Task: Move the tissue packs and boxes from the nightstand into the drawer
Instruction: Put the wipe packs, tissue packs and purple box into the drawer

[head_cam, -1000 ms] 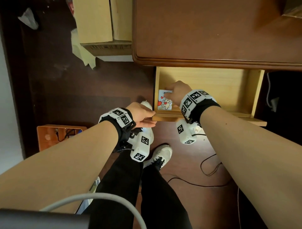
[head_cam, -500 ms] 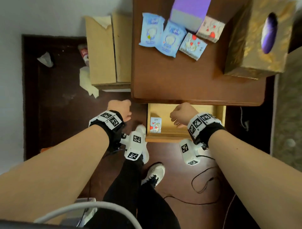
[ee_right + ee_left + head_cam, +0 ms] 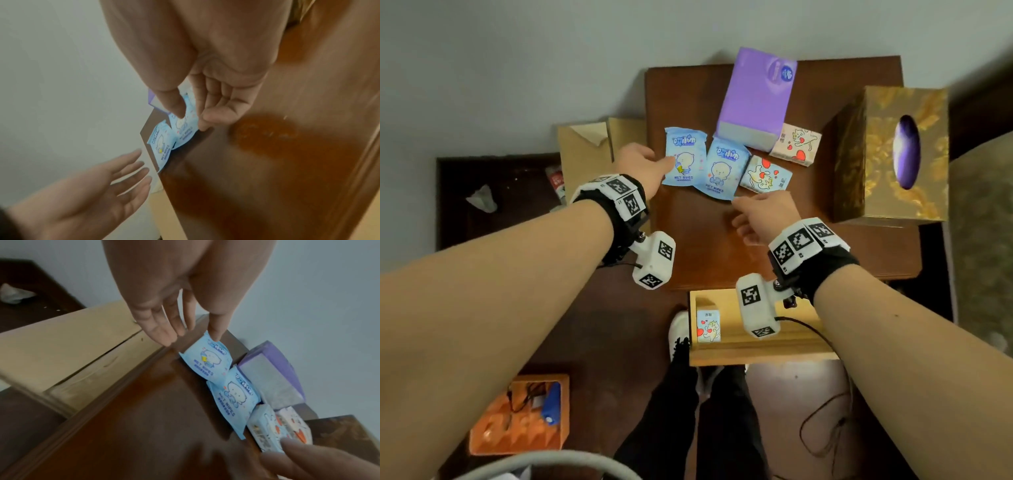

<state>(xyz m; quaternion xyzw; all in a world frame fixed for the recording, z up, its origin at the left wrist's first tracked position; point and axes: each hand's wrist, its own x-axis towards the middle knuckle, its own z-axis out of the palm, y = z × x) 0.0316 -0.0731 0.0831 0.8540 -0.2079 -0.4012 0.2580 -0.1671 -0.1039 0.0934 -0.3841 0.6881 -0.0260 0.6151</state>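
On the brown nightstand (image 3: 722, 246) lie two blue wet-wipes packs, the left one (image 3: 684, 157) and the right one (image 3: 724, 169). Beside them are a blue cat-print tissue pack (image 3: 765, 174), a pink cat-print pack (image 3: 796, 144), a purple tissue pack (image 3: 755, 99) and a gold tissue box (image 3: 893, 154). My left hand (image 3: 191, 335) is open, its thumb tip touching the left wipes pack (image 3: 207, 360). My right hand (image 3: 189, 118) hovers open over the right wipes pack (image 3: 186, 125). Another cat-print pack (image 3: 708, 325) lies in the open drawer (image 3: 756, 353).
A cardboard box (image 3: 585, 150) stands left of the nightstand. On the dark floor are an orange box (image 3: 524, 414), a crumpled tissue (image 3: 482, 198) and cables (image 3: 825, 428). My legs and a white shoe (image 3: 677, 329) are in front of the drawer.
Both hands left the drawer and rose to the nightstand top, reaching the blue wipes packs. The cat-print pack stays in the drawer. The head view tilted up.
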